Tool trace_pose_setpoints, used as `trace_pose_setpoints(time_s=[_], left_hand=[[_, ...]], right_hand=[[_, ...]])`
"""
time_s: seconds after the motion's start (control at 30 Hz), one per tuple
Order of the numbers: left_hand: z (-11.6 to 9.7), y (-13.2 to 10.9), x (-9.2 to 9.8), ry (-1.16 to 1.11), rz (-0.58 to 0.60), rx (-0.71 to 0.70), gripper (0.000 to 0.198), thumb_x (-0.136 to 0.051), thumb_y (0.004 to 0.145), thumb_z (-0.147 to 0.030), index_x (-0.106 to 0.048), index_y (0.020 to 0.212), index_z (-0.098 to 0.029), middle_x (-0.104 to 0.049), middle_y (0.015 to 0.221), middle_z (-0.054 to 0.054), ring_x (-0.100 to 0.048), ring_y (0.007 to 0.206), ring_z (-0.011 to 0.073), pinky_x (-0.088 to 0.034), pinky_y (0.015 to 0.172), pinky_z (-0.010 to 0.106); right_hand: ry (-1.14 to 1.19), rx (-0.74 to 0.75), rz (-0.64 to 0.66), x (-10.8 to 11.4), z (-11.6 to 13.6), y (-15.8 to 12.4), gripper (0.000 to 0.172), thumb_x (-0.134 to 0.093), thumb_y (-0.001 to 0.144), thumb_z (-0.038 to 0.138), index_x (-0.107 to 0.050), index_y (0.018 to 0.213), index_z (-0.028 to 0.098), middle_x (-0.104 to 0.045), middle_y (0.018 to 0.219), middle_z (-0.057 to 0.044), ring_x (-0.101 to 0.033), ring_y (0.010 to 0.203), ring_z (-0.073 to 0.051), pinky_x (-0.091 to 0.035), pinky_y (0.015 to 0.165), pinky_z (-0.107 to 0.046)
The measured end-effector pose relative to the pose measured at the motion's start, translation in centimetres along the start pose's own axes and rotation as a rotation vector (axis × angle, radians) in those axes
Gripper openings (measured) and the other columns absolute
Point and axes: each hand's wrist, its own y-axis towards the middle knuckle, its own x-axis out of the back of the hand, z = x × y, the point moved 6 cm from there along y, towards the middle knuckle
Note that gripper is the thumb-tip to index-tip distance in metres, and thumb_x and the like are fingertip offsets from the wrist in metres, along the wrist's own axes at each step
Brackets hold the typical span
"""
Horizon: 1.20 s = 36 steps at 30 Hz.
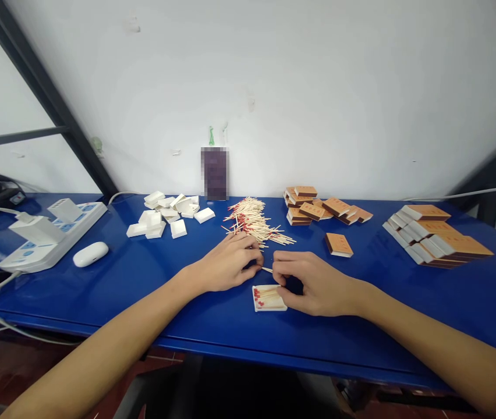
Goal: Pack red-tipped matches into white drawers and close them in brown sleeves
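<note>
My left hand (236, 263) is closed, with thumb and forefinger pinched at one end of a single matchstick (267, 269). The other end of that stick runs into the curled fingers of my right hand (313, 285), which partly hide it. Just below lies a white inner matchbox tray (257, 307), holding several red-tipped matches (268, 295) laid lengthwise. My right thumb is over the tray's right end and covers part of it. Beyond my left fingers spreads a loose heap of matches (250, 218).
Behind on the left are several white trays (178, 228). Orange matchbox sleeves (336, 206) lie in a pile at the back, with one matchbox (339, 245) nearer. Stacked matchboxes (440, 235) stand right. A power strip (51, 238) and white earbud case (91, 254) sit left.
</note>
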Motion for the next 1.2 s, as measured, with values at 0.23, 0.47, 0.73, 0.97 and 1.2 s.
trace_pose_setpoints(time_s=[0.23, 0.47, 0.73, 0.97, 1.2], left_hand=[[-0.3, 0.0, -0.2, 0.09, 0.027, 0.009, 0.014, -0.049, 0.094, -0.021, -0.062, 0.095, -0.016, -0.056, 0.098, 0.007, -0.052, 0.093, 0.0208, -0.041, 0.083, 0.034], [-0.3, -0.2, -0.4, 0.142, 0.04, -0.036, 0.016, -0.046, 0.096, -0.023, -0.06, 0.093, -0.015, -0.055, 0.101, 0.008, -0.052, 0.095, 0.0212, -0.04, 0.084, 0.035], [0.7, -0.5, 1.1, 0.003, -0.051, 0.041, 0.016, -0.041, 0.097, -0.022, -0.056, 0.097, -0.016, -0.053, 0.106, 0.009, -0.052, 0.096, 0.0204, -0.044, 0.088, 0.037], [0.1, -0.6, 2.2, -0.115, -0.14, 0.02, 0.011, -0.041, 0.097, -0.02, -0.052, 0.096, -0.017, -0.052, 0.112, 0.009, -0.051, 0.103, 0.0202, -0.044, 0.093, 0.036], [-0.7, -0.4, 1.0, -0.131, -0.059, -0.013, 0.01, -0.046, 0.095, -0.021, -0.055, 0.096, -0.017, -0.051, 0.112, 0.009, -0.051, 0.103, 0.0203, -0.043, 0.094, 0.036]], right_hand=[[-0.005, 0.008, -0.038, -0.3, 0.1, 0.1, 0.016, -0.05, 0.085, 0.017, -0.042, 0.072, 0.021, -0.048, 0.072, 0.002, -0.042, 0.064, -0.013, -0.031, 0.059, -0.026], [-0.004, -0.103, -0.206, 0.3, -1.8, 0.3, 0.009, -0.046, 0.091, 0.019, -0.052, 0.086, 0.02, -0.05, 0.072, 0.002, -0.043, 0.064, -0.013, -0.033, 0.062, -0.027], [-0.083, 0.1, 0.019, 0.6, 0.2, -0.5, 0.028, -0.064, 0.081, 0.044, -0.054, 0.089, 0.02, -0.057, 0.077, -0.001, -0.047, 0.067, -0.016, -0.034, 0.066, -0.03], [-0.139, -0.003, 0.101, -0.3, -0.6, -0.3, 0.025, -0.064, 0.081, 0.043, -0.056, 0.088, 0.02, -0.06, 0.078, 0.0, -0.049, 0.066, -0.015, -0.033, 0.065, -0.029], [-0.186, -0.125, 0.022, 0.6, -2.2, 0.2, 0.029, -0.065, 0.081, 0.046, -0.052, 0.077, 0.02, -0.057, 0.072, 0.001, -0.048, 0.063, -0.014, -0.028, 0.058, -0.027]])
